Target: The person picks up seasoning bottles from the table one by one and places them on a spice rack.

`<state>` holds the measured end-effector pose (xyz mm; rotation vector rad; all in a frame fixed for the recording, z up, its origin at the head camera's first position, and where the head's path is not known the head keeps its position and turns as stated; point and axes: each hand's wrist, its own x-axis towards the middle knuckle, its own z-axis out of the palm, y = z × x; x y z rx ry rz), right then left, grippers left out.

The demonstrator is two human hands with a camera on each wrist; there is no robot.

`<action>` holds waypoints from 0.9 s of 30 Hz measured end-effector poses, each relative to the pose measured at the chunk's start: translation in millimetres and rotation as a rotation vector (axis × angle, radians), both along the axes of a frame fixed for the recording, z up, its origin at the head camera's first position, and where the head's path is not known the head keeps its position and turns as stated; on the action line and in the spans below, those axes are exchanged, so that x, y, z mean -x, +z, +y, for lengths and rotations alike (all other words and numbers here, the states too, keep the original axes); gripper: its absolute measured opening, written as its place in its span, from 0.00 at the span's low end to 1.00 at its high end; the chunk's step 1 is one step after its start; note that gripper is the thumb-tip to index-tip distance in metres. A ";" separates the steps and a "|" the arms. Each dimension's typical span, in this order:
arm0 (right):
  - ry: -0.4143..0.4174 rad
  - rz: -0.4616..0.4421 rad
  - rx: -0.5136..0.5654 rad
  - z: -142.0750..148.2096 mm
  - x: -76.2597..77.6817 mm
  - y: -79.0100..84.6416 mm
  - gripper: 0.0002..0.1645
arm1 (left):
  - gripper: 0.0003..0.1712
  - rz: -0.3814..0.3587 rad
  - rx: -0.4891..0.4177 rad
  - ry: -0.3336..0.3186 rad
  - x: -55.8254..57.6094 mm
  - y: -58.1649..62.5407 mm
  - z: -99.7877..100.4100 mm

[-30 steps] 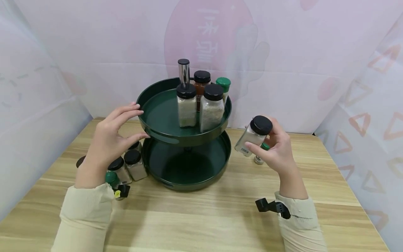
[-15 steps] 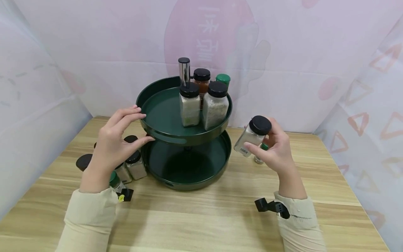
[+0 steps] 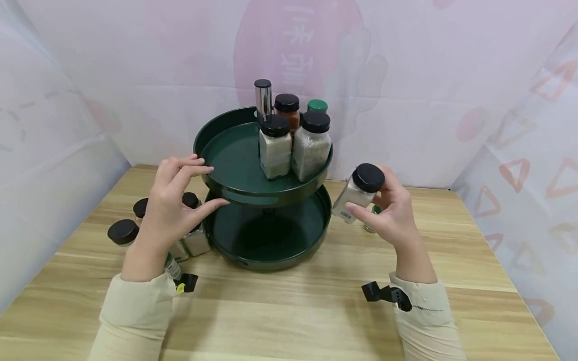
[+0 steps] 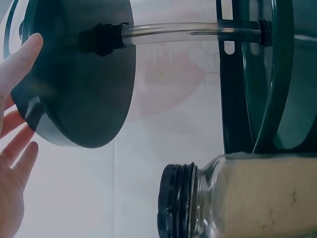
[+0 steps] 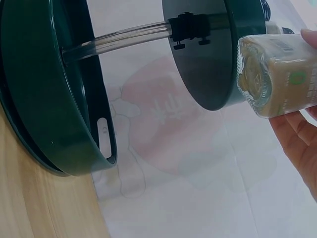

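Observation:
My left hand (image 3: 170, 203) holds the left rim of the upper tray (image 3: 232, 153) of a dark green two-tier turntable, fingers over the rim and thumb low on its outside. In the left wrist view the thumb (image 4: 25, 57) shows against the tray's underside. Raised to the right of the turntable, a clear spice jar (image 3: 353, 199) with a black lid tilts in my right hand (image 3: 389, 213). The right wrist view shows the base of this jar (image 5: 282, 74). On the upper tray stand two pale-filled jars (image 3: 275, 150), a red-brown spice jar (image 3: 287, 103), a silver-topped bottle (image 3: 263, 98) and a green-capped jar (image 3: 317, 106).
The lower tray (image 3: 266, 245) rests on the wooden table (image 3: 289, 311). Several black-lidded jars (image 3: 123, 232) stand left of it, partly behind my left arm. A small green-capped jar (image 3: 376, 209) stands behind my right hand. Printed cloth walls (image 3: 180, 60) enclose the table.
The upper tray has turned, its front jars shifting right and slightly back. My left hand has moved right along with the rim. My right hand and its jar have drifted slightly left.

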<state>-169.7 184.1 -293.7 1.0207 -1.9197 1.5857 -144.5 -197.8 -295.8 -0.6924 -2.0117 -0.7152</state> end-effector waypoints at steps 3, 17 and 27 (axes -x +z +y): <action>-0.001 0.004 -0.002 -0.7 -0.2 -0.3 0.36 | 0.38 0.009 0.008 0.011 -1.9 0.2 4.8; -0.007 0.000 -0.027 -3.7 -4.3 1.1 0.36 | 0.37 0.004 0.110 -0.011 -5.5 13.7 2.7; -0.002 -0.012 -0.014 -6.0 -4.8 -2.9 0.35 | 0.55 -0.146 0.231 0.063 10.3 18.3 -30.0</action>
